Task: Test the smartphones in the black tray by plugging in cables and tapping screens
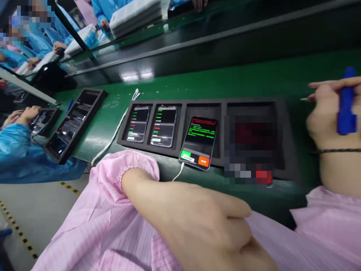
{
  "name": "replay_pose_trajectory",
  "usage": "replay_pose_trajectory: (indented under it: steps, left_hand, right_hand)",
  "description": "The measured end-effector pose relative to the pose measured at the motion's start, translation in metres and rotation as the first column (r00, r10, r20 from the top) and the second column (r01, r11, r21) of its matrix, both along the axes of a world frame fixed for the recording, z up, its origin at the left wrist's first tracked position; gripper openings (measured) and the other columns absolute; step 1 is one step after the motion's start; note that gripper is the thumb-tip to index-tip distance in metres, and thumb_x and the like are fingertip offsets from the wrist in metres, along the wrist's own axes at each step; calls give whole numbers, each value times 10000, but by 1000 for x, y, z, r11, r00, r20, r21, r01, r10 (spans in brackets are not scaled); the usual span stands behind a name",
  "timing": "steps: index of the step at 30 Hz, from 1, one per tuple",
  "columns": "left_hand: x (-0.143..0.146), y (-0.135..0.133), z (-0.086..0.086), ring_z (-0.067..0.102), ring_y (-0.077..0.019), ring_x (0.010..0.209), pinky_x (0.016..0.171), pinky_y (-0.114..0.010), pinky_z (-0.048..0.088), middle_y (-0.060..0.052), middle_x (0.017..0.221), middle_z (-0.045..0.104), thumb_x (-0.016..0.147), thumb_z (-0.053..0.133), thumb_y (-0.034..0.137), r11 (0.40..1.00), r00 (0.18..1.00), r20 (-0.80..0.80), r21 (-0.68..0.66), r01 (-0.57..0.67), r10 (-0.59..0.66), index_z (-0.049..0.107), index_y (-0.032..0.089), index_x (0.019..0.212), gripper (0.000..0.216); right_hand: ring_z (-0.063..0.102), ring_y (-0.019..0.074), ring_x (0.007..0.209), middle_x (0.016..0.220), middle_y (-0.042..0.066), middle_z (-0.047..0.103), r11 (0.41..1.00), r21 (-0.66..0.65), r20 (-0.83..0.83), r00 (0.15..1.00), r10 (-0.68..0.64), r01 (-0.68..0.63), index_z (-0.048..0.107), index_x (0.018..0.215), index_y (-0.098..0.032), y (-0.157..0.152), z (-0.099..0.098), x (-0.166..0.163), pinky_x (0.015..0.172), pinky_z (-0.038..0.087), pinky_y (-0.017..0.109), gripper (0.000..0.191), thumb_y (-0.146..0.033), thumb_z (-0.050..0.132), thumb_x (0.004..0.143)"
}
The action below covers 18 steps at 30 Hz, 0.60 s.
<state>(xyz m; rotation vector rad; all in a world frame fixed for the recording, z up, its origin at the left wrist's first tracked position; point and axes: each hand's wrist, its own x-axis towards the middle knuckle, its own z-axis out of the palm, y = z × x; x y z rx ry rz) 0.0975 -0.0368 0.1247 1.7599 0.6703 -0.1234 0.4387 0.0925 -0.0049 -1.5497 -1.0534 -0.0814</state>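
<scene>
My left hand (203, 218) is in the foreground, below the foam tray (182, 128), with its fingers curled closed. What it holds, if anything, is hidden. At the right edge my right hand (324, 113) is closed on a blue pen (346, 105), and a thin pale tip pokes out past its fingers. Two smartphones, a left one (138, 124) and a middle one (163, 126), lie lit in the tray's left compartments. Another smartphone (199, 141) with green and orange buttons leans over the front rim, a white cable plugged into its lower end. The rightmost compartment is blurred out.
White cables (113, 137) run over the green bench (113, 99) left of the tray. Further left is a second tray of phones (75, 124). A co-worker in a blue sleeve (17, 150) handles another tray (45, 120). Other people and white stacks (135, 17) are across the bench.
</scene>
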Motion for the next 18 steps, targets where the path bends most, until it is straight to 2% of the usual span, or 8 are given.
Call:
replay_pose_trajectory:
  steps: [3,6,9,12,15,18]
  left_hand:
    - [7,16,15,543,-272,611,453,-385,465,-36,509,372,815,596,208,998,997,-62,36,54,-52,789,343,891,247]
    - [15,23,20,564,-244,620,442,-353,455,-28,554,425,823,600,195,995,993,-76,23,94,-92,777,346,909,248]
    - [18,16,20,580,-231,636,426,-327,435,-29,560,420,877,531,176,997,995,-87,60,55,-50,767,365,898,303]
    - [18,9,23,595,-214,649,446,-299,436,-27,558,401,902,471,152,988,997,-77,155,16,-4,765,349,850,357]
    - [18,6,32,603,-215,679,508,-304,467,-28,566,408,916,397,136,972,993,-120,234,15,14,770,323,818,428]
    - [13,3,43,599,-223,687,565,-331,497,-25,564,437,907,364,96,955,979,-184,295,-30,88,765,354,799,489]
  right_hand:
    - [662,281,692,724,114,578,999,-14,-35,998,44,-44,396,730,-299,1,3,-8,665,517,475,212,-472,507,679]
    - [627,235,673,792,133,611,997,-36,-25,997,74,-75,382,747,-294,-1,2,-7,671,510,458,243,-501,508,723]
    - [653,254,720,785,126,601,996,-36,-42,996,79,-81,369,759,-293,-3,-2,-1,682,519,461,266,-523,503,754]
    - [689,295,790,775,123,599,997,-34,-50,996,67,-69,375,771,-294,-3,-3,2,693,528,467,262,-526,496,760]
    - [695,303,782,792,143,613,997,-52,-46,998,52,-54,372,775,-301,-4,1,-1,698,528,476,275,-548,488,742]
    - [702,303,776,789,146,629,997,-69,-34,999,41,-43,359,748,-307,-6,8,-6,717,529,485,283,-564,475,724]
